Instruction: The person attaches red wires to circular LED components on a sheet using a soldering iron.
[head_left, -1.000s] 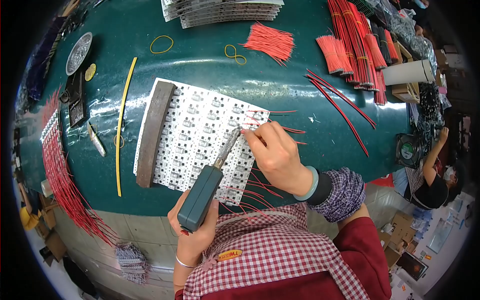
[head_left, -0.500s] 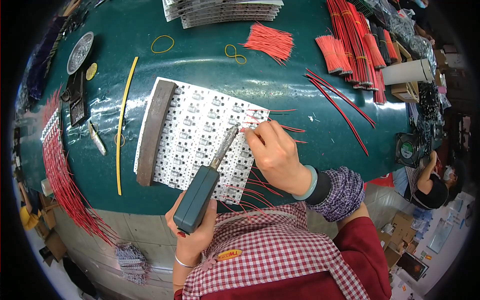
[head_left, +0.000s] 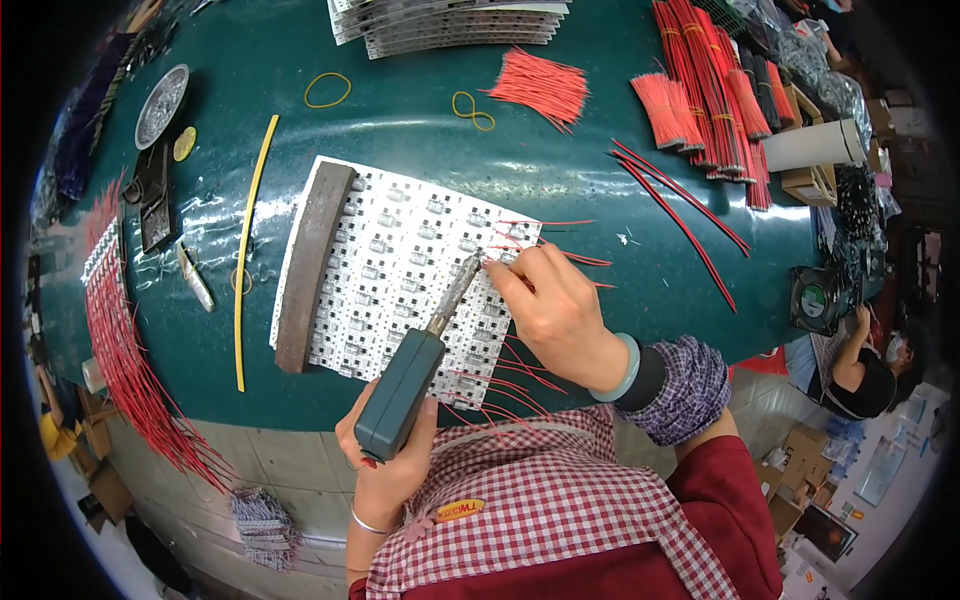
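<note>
My left hand is wrapped round the dark green handle of a soldering iron. Its metal tip rests at the right part of a white circuit board panel covered with rows of small components. Close to that tip, my right hand pinches a thin red wire, mostly hidden by the fingers. More red wires stick out from the panel's right and near edges. A dark metal bar lies across the panel's left side.
Stacked panels stand at the far edge. Loose red wires and wire bundles lie at the far right. A yellow strip, knife, metal bowl and wired boards are left. Another person sits right.
</note>
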